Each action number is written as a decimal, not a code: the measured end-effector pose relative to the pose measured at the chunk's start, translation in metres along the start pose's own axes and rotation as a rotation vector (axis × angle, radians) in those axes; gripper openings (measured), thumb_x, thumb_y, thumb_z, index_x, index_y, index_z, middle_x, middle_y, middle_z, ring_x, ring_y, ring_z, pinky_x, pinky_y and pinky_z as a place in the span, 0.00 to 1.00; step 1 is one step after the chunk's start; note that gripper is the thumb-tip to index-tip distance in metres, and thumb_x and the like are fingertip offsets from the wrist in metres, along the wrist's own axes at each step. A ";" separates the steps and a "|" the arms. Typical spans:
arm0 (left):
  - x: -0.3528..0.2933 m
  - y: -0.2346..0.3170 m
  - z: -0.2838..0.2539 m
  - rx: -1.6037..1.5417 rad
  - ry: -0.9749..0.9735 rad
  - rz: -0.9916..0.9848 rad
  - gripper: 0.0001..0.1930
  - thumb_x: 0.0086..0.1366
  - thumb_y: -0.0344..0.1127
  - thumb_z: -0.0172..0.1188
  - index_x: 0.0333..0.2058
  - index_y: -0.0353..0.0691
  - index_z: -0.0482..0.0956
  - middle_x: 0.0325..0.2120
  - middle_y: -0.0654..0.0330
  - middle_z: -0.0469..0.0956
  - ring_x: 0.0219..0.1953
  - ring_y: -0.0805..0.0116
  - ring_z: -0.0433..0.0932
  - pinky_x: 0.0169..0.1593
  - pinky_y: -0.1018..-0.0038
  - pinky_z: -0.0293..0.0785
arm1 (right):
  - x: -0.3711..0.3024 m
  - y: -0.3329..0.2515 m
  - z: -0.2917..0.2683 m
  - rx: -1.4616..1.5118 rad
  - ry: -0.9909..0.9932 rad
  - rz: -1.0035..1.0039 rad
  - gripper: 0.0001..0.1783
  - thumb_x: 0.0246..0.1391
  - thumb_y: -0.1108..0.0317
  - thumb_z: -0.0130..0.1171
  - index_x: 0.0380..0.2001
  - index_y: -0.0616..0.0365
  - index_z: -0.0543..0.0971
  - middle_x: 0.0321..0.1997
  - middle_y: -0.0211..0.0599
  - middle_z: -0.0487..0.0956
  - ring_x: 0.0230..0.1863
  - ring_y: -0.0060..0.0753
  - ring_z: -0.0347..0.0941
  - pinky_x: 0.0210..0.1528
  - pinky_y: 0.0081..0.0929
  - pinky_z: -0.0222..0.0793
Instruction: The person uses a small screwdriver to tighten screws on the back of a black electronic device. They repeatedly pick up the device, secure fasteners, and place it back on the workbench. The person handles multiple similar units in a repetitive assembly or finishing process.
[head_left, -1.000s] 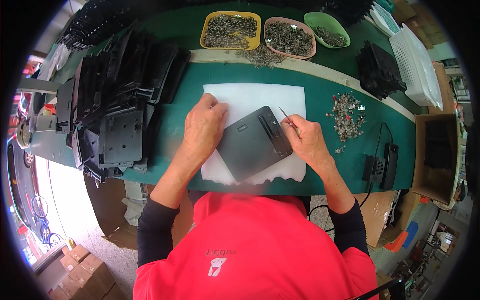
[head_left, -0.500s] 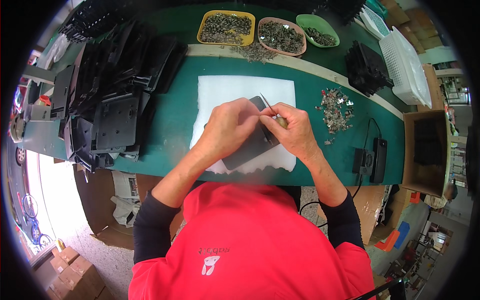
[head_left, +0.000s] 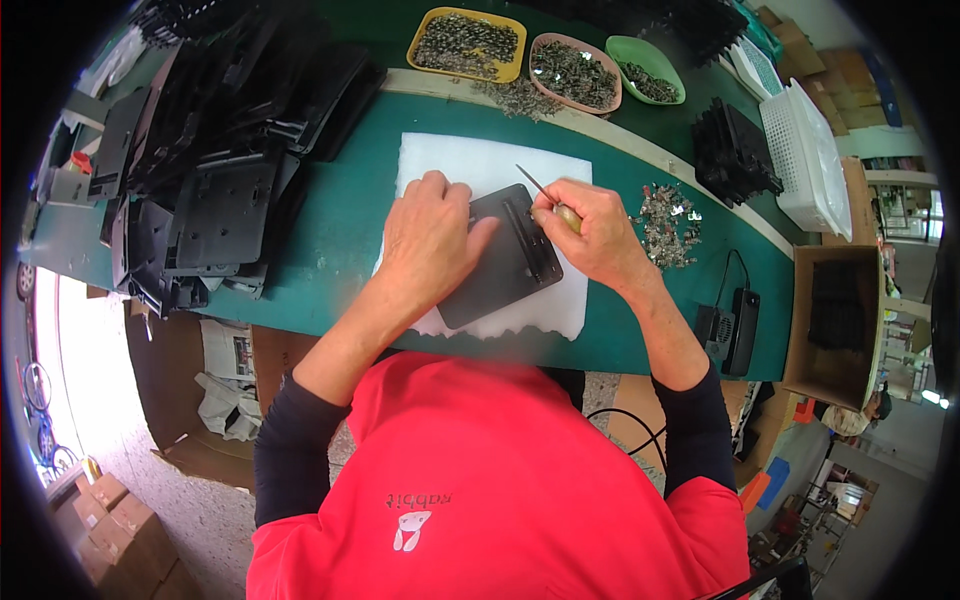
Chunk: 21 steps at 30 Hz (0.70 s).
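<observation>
A black rectangular plastic plate (head_left: 500,280) with a slotted raised strip lies tilted on a white foam sheet (head_left: 530,148). My left hand (head_left: 430,240) grips the plate's left side, thumb over its top face and fingers bent at the edge. Over the plate's right edge, my right hand (head_left: 595,228) is closed round an awl-like tool (head_left: 567,217). Its rounded handle looks wooden, and its thin metal shaft points up and to the left. The fingertips under the tool are partly hidden.
Stacked black plastic plates (head_left: 222,215) fill the left of the green table. At the back stand a yellow tray (head_left: 412,58), a pink tray (head_left: 616,98) and a green tray (head_left: 678,95) of small metal parts. Loose metal pieces (head_left: 668,228) lie at right, near a black device (head_left: 740,330).
My hands have moved apart. The left has slid back to the plate's left side, uncovering its slotted strip; the right still holds the tool.
</observation>
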<state>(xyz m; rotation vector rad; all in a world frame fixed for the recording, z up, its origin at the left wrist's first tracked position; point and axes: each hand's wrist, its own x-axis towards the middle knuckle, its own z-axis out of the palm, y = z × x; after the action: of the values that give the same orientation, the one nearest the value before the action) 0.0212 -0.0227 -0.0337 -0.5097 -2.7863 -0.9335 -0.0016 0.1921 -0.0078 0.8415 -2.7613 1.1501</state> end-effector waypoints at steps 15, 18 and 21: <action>0.041 -0.025 0.003 -0.239 -0.385 -0.164 0.17 0.67 0.40 0.54 0.32 0.27 0.77 0.29 0.37 0.79 0.36 0.39 0.78 0.39 0.54 0.72 | 0.024 0.027 0.004 -0.095 -0.178 -0.198 0.05 0.50 0.79 0.61 0.32 0.65 0.76 0.35 0.41 0.78 0.34 0.44 0.75 0.36 0.32 0.72; 0.043 -0.025 0.000 -0.246 -0.412 -0.167 0.17 0.67 0.40 0.54 0.31 0.26 0.77 0.29 0.38 0.79 0.35 0.40 0.78 0.39 0.55 0.72 | 0.026 0.031 0.005 -0.117 -0.186 -0.217 0.05 0.50 0.79 0.61 0.31 0.65 0.76 0.34 0.41 0.78 0.34 0.44 0.75 0.36 0.32 0.72; 0.043 -0.025 -0.001 -0.250 -0.397 -0.166 0.17 0.67 0.40 0.55 0.31 0.26 0.77 0.29 0.38 0.79 0.35 0.40 0.78 0.38 0.55 0.72 | 0.029 0.031 0.005 -0.165 -0.208 -0.261 0.05 0.49 0.79 0.62 0.31 0.65 0.76 0.35 0.39 0.77 0.34 0.43 0.75 0.35 0.31 0.72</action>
<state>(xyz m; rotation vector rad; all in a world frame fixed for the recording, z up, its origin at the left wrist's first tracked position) -0.0277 -0.0302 -0.0355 -0.5570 -3.1184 -1.3624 -0.0408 0.1930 -0.0251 1.3180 -2.7421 0.8204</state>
